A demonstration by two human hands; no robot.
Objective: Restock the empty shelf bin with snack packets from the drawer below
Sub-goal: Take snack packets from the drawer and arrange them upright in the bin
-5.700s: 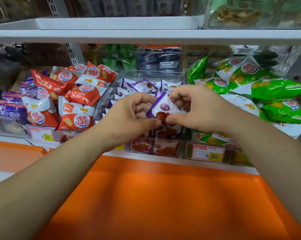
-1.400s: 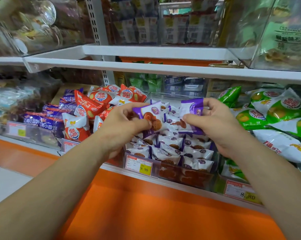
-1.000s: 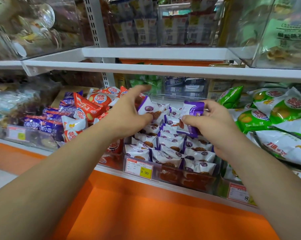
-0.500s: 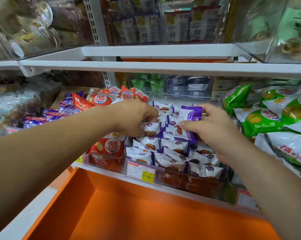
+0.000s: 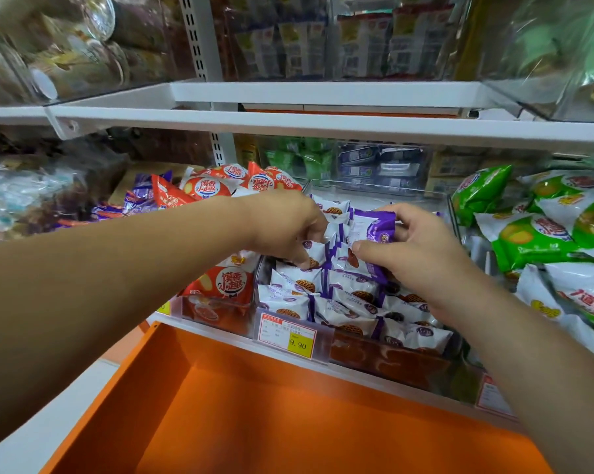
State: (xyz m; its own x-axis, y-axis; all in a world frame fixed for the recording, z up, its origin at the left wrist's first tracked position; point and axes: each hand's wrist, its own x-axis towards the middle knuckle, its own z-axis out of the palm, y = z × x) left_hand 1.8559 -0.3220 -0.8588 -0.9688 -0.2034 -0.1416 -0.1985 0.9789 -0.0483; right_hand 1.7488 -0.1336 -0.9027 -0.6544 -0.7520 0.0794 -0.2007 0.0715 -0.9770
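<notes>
Since half a second ago the left grip (image 5: pixel 285 227) has sunk a little lower among the rows, thumb and fingers pinched on one small white-and-purple film snack packet (image 5: pixel 314 253); the right grip (image 5: pixel 415 248) is clamped round a short stack of the same packets (image 5: pixel 374 230) just above the clear plastic shelf bin (image 5: pixel 391 362), which looks mostly filled; they look light, soft, slippery and crinkly, the biscuit inside likely brittle, so pinch the crimped end seam, not the middle; the white-and-yellow price tag (image 5: pixel 290 335) reads 9.90; neighbouring red packets (image 5: pixel 232 282) carry Chinese characters; the purple print is too small to read.
</notes>
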